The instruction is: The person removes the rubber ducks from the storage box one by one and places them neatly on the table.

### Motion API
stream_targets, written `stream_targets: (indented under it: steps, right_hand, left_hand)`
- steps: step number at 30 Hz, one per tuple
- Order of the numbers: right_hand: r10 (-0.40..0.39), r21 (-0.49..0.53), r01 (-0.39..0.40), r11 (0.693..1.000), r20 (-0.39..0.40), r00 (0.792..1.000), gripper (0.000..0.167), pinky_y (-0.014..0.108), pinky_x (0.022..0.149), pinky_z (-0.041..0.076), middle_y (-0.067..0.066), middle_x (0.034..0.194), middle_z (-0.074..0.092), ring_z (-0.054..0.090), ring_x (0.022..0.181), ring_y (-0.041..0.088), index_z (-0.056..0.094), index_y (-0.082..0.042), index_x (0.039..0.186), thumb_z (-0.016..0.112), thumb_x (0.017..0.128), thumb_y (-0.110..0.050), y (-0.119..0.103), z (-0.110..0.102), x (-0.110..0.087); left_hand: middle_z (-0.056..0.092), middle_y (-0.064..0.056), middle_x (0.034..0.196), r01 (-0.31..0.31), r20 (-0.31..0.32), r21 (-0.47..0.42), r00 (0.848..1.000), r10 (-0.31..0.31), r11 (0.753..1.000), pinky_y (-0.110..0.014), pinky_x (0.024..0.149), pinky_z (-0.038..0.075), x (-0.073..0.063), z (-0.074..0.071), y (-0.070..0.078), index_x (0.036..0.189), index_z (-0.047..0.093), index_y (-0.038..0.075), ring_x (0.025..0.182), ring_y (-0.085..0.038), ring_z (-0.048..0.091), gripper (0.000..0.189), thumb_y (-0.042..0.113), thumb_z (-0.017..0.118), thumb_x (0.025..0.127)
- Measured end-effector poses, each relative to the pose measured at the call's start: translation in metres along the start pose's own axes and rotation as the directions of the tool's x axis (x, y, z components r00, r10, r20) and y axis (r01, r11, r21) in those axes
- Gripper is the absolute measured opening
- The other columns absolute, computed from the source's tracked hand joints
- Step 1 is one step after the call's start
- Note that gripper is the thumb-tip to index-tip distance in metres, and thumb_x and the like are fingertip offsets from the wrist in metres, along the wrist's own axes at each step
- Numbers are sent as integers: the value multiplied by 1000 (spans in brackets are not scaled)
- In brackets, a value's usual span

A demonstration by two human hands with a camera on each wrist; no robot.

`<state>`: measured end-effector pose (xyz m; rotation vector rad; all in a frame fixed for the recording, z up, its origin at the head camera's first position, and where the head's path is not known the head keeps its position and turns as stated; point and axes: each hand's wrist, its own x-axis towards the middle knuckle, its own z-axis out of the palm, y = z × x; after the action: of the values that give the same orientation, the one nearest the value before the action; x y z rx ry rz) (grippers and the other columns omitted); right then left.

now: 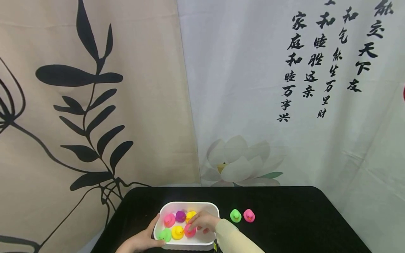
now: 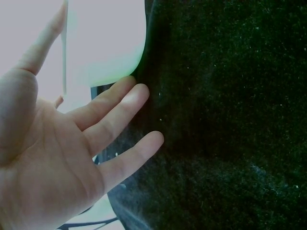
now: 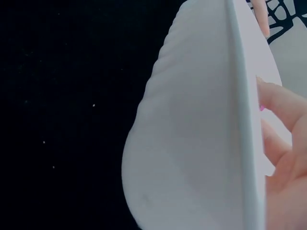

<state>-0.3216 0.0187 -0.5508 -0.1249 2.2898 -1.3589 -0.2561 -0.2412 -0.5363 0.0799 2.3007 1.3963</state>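
A white plastic tub [image 1: 207,239] holds several small rubber ducks: pink [image 1: 169,220], purple [image 1: 180,216] and yellow [image 1: 190,215] along the far side, green [image 1: 165,235] and yellow [image 1: 178,232] nearer. My right hand [image 1: 205,220] reaches over the tub's right part and pinches another pink duck [image 1: 190,232] inside it; the rim hides most of this in the right wrist view. At the tub's left end, my left hand [image 1: 139,240] touches the outside with its fingers fairly straight and spread. The left wrist view shows its fingertips against the tub's wall [image 2: 108,43].
To the right of the tub, a green duck [image 1: 235,215] and a pink duck [image 1: 249,215] sit on the black-covered table [image 1: 291,225]. Behind the table hangs a cloth backdrop [image 1: 227,105] with plant drawings and black writing.
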Motion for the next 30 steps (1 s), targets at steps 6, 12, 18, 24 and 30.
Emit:
stream_targets:
  steps: [6,12,18,24,30]
  right_hand:
    - [-29,-20,28,999,-26,999,10,27,51,39,2,68,63,49,61,18,79,-13,85,81,75,-14,2,2,-1]
    - [-62,-27,61,998,-29,998,10,26,51,36,1,68,63,47,61,18,79,-10,87,80,77,-12,0,2,-5]
    - [-70,-36,69,997,-23,997,10,25,50,35,1,69,64,45,60,17,79,-10,87,80,77,-13,0,1,-7]
    - [-101,-40,101,994,1,995,9,28,54,47,5,69,65,51,59,19,79,-10,87,79,78,-11,1,-3,-6]
    - [-48,60,45,997,54,997,9,42,67,58,5,78,68,62,71,26,76,-7,89,76,82,-10,0,-10,-4]
  left_hand:
    - [6,-38,147,-3,-1,2,1000,3,1000,-68,102,28,0,0,1,151,-5,1,114,-47,35,105,27,73,86]
    - [8,-38,147,-5,-6,18,1000,6,1000,-67,102,30,0,0,0,151,-5,1,114,-46,37,106,27,74,86]
    - [9,-38,146,9,-12,12,1000,-9,1000,-67,102,30,0,1,0,152,-4,2,113,-45,37,106,28,75,85]
    - [7,-38,147,11,-11,7,1000,-11,1000,-70,102,24,2,1,-2,152,-5,1,114,-47,34,106,26,75,85]
    - [8,-38,147,23,-19,15,1000,-22,1000,-71,102,23,2,1,-2,152,-3,1,114,-48,34,107,27,75,85]
